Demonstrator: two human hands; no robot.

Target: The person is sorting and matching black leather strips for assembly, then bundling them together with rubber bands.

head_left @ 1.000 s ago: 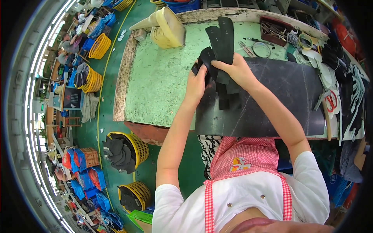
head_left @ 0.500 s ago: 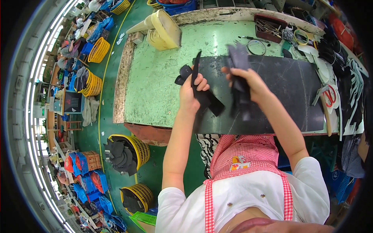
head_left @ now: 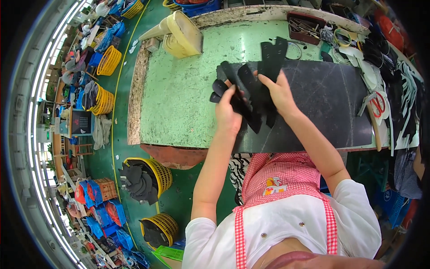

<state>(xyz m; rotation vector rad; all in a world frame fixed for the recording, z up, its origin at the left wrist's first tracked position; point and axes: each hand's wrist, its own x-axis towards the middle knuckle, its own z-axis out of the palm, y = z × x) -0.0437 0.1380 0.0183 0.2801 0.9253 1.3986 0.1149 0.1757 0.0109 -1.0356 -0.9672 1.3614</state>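
My left hand [head_left: 229, 113] is closed round a few flat black cut strips [head_left: 217, 92] with rounded ends and small holes. Their other ends slant down to the right over a dark board. A larger bundle of similar black strips [head_left: 273, 54] is fanned out in my right hand [head_left: 283, 96], its thumb pressed across them. The two bundles come close together and overlap between my hands, so I cannot tell which hand holds each of the middle strips. Both hands are above the dark grey board [head_left: 322, 105], which lies on the green tabletop [head_left: 179, 103].
A cream-coloured tool stand or machine [head_left: 182, 36] occupies the far left of the table. A tray of metal tools [head_left: 306, 28] lies at the back; red-handled scissors [head_left: 378, 104] and pale strips are at the right. Yellow baskets [head_left: 165, 175] of black pieces sit on the floor at left.
My hands have moved closer together. The left moved right, the right slightly left and down, and the right bundle has spread into a fan beside the left one.
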